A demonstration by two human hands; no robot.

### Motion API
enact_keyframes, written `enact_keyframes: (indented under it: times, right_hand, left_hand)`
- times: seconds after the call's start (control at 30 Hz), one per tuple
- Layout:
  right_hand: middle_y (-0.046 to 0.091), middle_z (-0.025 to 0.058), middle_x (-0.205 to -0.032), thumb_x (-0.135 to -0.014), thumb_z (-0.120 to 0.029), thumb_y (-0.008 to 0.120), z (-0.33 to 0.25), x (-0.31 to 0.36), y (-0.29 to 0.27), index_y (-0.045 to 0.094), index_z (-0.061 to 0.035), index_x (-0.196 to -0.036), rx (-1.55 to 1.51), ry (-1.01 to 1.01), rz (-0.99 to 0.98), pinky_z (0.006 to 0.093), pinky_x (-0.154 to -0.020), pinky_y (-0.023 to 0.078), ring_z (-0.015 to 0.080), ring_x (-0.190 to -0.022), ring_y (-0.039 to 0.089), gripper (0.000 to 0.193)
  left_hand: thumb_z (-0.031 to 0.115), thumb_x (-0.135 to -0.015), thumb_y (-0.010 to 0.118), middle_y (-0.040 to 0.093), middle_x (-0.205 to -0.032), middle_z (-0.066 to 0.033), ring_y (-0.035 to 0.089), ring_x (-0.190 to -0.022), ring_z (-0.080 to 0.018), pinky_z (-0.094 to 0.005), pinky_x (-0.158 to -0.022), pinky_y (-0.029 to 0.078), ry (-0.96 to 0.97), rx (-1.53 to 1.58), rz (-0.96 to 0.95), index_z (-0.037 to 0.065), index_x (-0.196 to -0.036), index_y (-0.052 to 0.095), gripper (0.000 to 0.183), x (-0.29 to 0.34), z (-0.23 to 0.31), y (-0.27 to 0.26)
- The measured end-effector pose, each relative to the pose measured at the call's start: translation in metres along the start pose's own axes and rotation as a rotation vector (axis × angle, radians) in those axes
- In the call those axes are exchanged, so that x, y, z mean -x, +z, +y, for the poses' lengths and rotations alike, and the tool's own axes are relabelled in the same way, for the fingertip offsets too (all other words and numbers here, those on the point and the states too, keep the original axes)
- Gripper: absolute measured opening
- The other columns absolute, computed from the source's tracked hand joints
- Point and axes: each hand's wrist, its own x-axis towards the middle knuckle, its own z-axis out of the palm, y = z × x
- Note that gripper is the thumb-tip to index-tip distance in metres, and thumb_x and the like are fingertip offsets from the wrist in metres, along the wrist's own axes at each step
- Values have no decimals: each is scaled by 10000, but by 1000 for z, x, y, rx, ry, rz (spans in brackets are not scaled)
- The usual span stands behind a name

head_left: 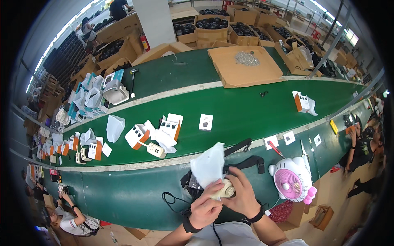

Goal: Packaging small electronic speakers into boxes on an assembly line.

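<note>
The fingers (216, 187) of the left hand (206, 207) are clamped on a small cream-coloured device (227, 191) and on the lower edge of a white plastic bag (208, 165) that stands up from it, while the right hand (243, 196) closes around the same device from the other side, its fingers curled over it; both wrists wear dark bands. The device is held just above the near edge of the green counter (230, 112), over a black strap (246, 163) and a dark cable lying there. Just to the right, on the near edge, stands a pink and white desk fan (292, 181). Further out on the counter lie another cream device (156, 150) beside crumpled white bags, several white and orange boxes (137, 135), and a small white leaflet (205, 122). Toward the far edge rests a flat cardboard sheet (245, 65) bearing a heap of small clear pieces. A single box with a bag (303, 102) sits toward the right end. Other people work beyond both ends of the counter.
</note>
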Motion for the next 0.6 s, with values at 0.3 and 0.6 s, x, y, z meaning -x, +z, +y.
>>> enact_keyframes:
  times: [0.3, 0.6]
  right_hand:
    - [618, 90, -1075, -824, 3, 582, 3, -11, 47, 550, 31, -1095, -1488, 792, 473, 305, -827, 506, 169, -928, 623, 275]
    - [522, 218, -1245, -547, -105, 788, 57, -42, 44, 608, 24, -972, -524, 276, 103, 377, -925, 448, 313, -1137, 540, 479]
  left_hand:
    - [-102, -569, 671, 567, -1096, -146, 531, -956, -282, -338, -837, 411, -117, -100, 129, 66, -681, 615, 210, 3, -10, 21]
    - [-156, -607, 597, 644, -933, -120, 583, -842, -278, -362, -729, 472, -28, 62, -6, 42, -733, 584, 235, -31, -25, 34]
